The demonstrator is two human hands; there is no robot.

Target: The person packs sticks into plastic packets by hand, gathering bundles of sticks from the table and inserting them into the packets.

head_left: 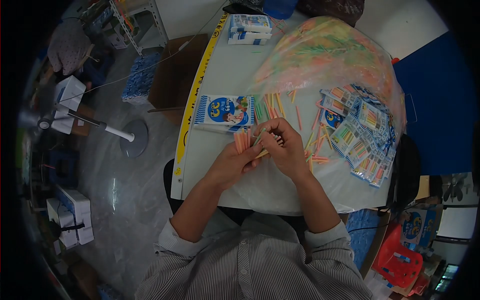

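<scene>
Pink and orange sticks (242, 140) stand up in a bundle from my left hand (231, 164), whose fingers are wrapped round them. Beside it, my right hand (286, 150) is closed round several coloured sticks (276, 140), green and yellow ones among them. The two hands nearly meet. Just beyond my left hand lies a stack of blue and white packets (225, 110). Loose pink, yellow and green sticks (272, 104) are scattered past my hands, and more (318, 145) lie to their right.
A large clear bag of coloured sticks (330, 52) fills the table's far right. Many filled packets (362, 130) are spread along the right side. More packets (250, 27) lie at the far left. A cardboard box (177, 75) and a white fan (117, 132) stand left of the table.
</scene>
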